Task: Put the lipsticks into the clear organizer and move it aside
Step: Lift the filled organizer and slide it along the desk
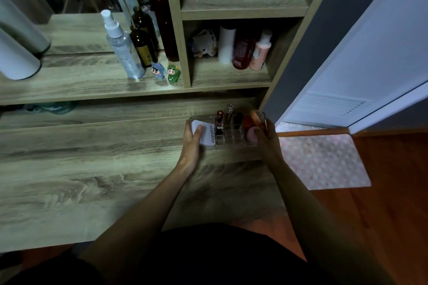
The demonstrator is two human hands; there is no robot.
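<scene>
Wooden desk (92,169): both hands' grip clasps clear organizer (231,140) holding lipsticks (219,122).

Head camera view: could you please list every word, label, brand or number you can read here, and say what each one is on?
"4U2skin" on the white compact at the left end of the clear organizer.
Dark red bottle on the lower shelf: printed label, too blurred to read.
Pink bottle beside it: lettering too blurred to read.
Brown bottle: label unreadable.
Lipstick in the organizer: markings too small to read.
</scene>
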